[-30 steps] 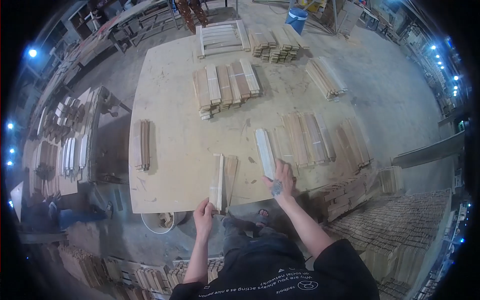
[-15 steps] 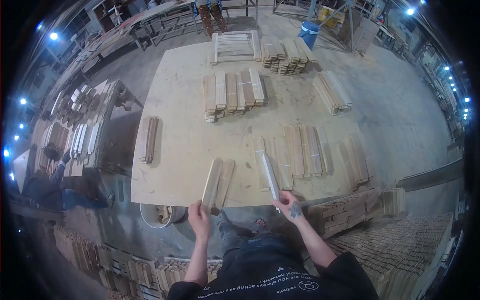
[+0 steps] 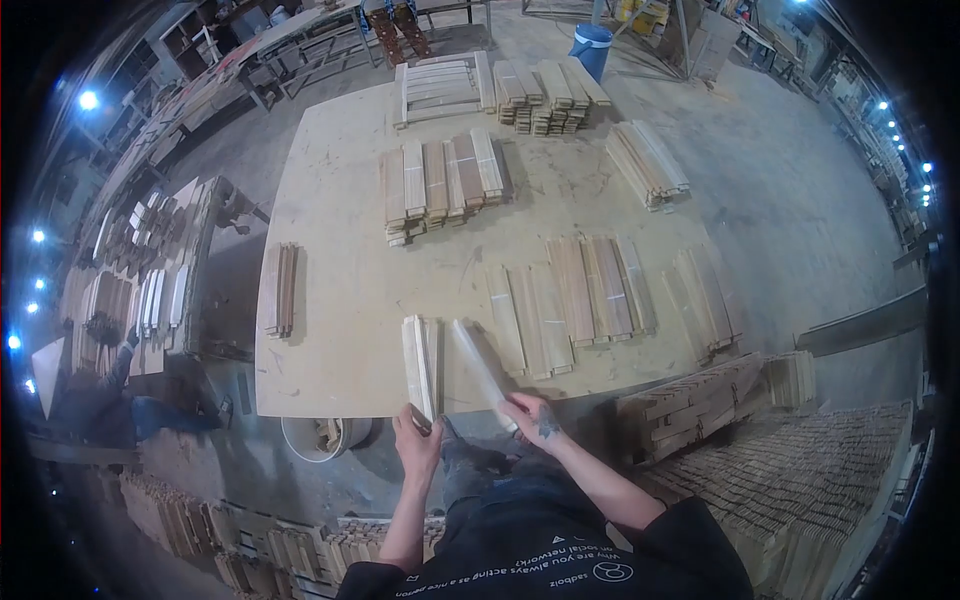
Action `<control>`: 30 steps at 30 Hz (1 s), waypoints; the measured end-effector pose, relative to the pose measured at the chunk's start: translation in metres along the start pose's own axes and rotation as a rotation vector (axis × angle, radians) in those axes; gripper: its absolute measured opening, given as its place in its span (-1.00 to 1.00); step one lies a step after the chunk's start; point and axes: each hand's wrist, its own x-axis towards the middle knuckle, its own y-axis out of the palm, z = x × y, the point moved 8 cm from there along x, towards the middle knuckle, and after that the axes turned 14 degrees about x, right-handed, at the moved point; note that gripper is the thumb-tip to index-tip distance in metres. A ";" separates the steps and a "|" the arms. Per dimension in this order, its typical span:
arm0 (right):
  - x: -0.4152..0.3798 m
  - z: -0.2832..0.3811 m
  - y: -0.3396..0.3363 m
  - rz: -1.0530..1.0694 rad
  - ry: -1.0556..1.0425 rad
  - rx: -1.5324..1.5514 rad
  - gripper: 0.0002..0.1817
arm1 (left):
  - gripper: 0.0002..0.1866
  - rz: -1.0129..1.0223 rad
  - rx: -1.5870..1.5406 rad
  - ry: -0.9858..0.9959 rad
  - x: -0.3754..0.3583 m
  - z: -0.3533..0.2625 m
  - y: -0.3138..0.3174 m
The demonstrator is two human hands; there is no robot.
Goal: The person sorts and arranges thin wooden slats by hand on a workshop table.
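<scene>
At the near edge of the plywood table (image 3: 340,370), my left hand (image 3: 417,437) is closed round the near end of a few narrow wooden slats (image 3: 421,362) that stand close together. To their right, my right hand (image 3: 528,415) grips the near end of a pale slat (image 3: 479,367), which slants away to the upper left. The two sets of wood are apart. Just right of the pale slat lies a row of flat boards (image 3: 530,320), beside a stack of slats (image 3: 597,290).
More slat stacks lie at the table's middle (image 3: 440,185), far side (image 3: 550,95) and left edge (image 3: 283,290). A slatted frame (image 3: 443,88) lies at the back. Below the near edge is a white bucket (image 3: 310,440). Another person (image 3: 100,405) is at the left.
My right hand has moved left with the pale slat, away from the row of boards. The pieces at my left hand are now drawn together and turned more upright.
</scene>
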 end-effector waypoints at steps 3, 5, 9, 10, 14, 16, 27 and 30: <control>0.017 -0.048 0.018 0.104 -0.011 -0.049 -0.57 | -0.33 0.244 -0.300 -0.151 -0.004 0.025 0.016; 0.019 -0.055 0.029 0.156 -0.047 -0.171 -0.57 | -0.34 0.390 -0.513 -0.233 -0.010 0.030 0.027; 0.004 -0.026 0.062 0.263 0.081 -0.204 -0.60 | -0.30 0.442 -0.749 -0.234 -0.020 0.007 0.039; 0.004 -0.027 0.070 0.293 0.106 -0.186 -0.60 | -0.29 0.447 -0.802 -0.238 -0.021 0.001 0.042; 0.007 -0.007 0.081 0.416 0.121 -0.334 -0.71 | -0.28 0.431 -0.732 -0.252 -0.019 -0.006 0.049; 0.019 0.008 0.060 0.219 -0.050 -0.393 -0.77 | -0.34 0.423 -0.607 -0.193 -0.013 0.009 0.052; 0.061 0.050 0.017 -0.466 -0.234 -0.926 -0.19 | -0.64 0.576 -0.958 -0.193 0.031 0.046 -0.011; 0.049 0.047 0.020 -0.467 -0.224 -0.886 -0.17 | -0.64 0.312 -0.581 -0.113 0.090 0.099 -0.029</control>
